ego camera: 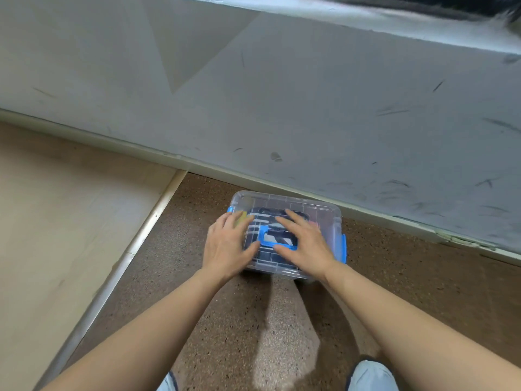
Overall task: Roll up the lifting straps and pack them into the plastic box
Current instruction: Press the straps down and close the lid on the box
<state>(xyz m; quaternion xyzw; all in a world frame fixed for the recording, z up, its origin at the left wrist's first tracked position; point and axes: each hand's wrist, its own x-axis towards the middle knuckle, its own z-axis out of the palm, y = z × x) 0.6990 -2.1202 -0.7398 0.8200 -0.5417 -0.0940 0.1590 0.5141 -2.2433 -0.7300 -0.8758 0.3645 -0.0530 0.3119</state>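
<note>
Box [324, 210] sat on the floor [225, 320], lid on, its far side just short of the wall [282, 108]. Straps [270, 256] were inside the box, seen through the lid as dark coils with pale bands; the count was not readable.

Left hand [227, 244] lay flat on the box's left half and right hand [306, 244] flat on its right half. Fingers were spread and straight, pressing the lid and gripping nothing. The hands were apart, with the handle [282, 245] between them.

Handling, judged: the box looked like thin clear plastic, rigid but a bit flexible, with smooth and likely slippery walls. Webbing is soft and springy, so the rolls may push up on the lid, hence the flat press. Loaded weight was probably light to moderate. Best hold for a lift would be the blue handle at the lid centre, but only once both latches are shut, or the lid could come off. Otherwise, hold it by the two short sides under the rim.

Materials and shapes: rectangular box with rounded corners, and a ribbed transparent lid. A blue latch [343, 248] sat on the box's right end, and another showed at the left end [230, 209]. Whether they were snapped down could not be told. The floor was brown, speckled and matte. The wall behind the box was grey and scuffed. A pale wooden board [70, 221] lay left of the box. Shoes [372, 375] were on the near side of the box.
</note>
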